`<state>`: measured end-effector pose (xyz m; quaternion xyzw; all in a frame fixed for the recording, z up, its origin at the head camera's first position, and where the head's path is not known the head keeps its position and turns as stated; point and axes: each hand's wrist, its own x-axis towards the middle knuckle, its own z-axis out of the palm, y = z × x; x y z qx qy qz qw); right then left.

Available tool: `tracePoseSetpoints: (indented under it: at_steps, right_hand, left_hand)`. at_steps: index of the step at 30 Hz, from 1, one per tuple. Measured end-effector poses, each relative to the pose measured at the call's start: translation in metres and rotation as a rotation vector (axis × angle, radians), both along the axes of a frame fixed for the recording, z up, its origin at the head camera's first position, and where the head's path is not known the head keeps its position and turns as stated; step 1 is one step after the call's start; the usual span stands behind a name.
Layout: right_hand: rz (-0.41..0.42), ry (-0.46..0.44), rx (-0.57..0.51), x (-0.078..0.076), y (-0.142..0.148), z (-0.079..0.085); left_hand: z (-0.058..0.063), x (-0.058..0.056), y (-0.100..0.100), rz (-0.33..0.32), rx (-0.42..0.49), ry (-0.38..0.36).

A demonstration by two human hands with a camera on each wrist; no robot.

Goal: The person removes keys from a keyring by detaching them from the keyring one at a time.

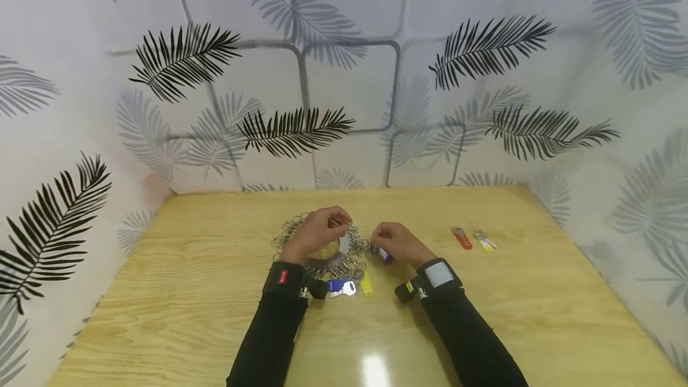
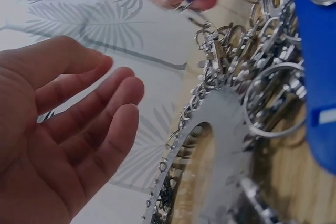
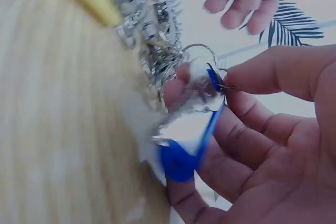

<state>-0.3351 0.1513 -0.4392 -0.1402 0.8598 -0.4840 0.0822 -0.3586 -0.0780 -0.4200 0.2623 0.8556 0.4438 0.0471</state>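
Note:
My right hand pinches the metal ring of a blue key tag with a silver key on it, just right of the metal hoop. Over that flat grey hoop, hung all round with metal clasps and split rings, my left hand hovers with fingers loosely bent and nothing in them. At the hoop's near edge lie another blue key tag with a key and a yellow key tag.
Farther right on the wooden table lie a red key tag and a yellow key tag, each with a key. A leaf-patterned wall covering rises behind the table and at both sides.

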Motion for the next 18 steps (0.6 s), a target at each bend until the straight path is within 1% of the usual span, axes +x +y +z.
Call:
tracePoseSetpoints:
  at_steps: [2, 4, 6, 8, 11, 13, 16, 18]
  right_hand:
    - [0.0, -0.009, -0.029, -0.001, -0.005, 0.002]
    - [-0.019, -0.009, -0.037, -0.001, -0.009, 0.003]
    - [-0.06, -0.001, -0.03, 0.001, -0.013, 0.003]
    - [-0.091, 0.026, -0.024, 0.002, -0.016, 0.003]
    - [-0.102, 0.06, -0.045, 0.002, -0.022, 0.004]
    - [-0.085, 0.078, -0.074, 0.001, -0.026, 0.005]
    - [-0.065, 0.086, -0.12, -0.002, -0.031, 0.006]
    - [-0.071, 0.089, -0.14, -0.005, -0.034, 0.006]
  left_hand:
    - [-0.003, -0.001, 0.002, -0.015, -0.031, -0.011]
    - [-0.008, -0.002, 0.005, -0.031, -0.068, -0.026]
    - [-0.012, -0.002, 0.01, -0.049, -0.087, -0.052]
    - [-0.014, -0.002, 0.013, -0.057, -0.093, -0.068]
    - [-0.015, -0.001, 0.015, -0.054, -0.079, -0.088]
    - [-0.013, 0.0, 0.015, -0.043, -0.082, -0.088]
    - [-0.01, 0.0, 0.011, -0.031, -0.1, -0.071]
    - [-0.008, -0.001, 0.009, -0.028, -0.119, -0.044]
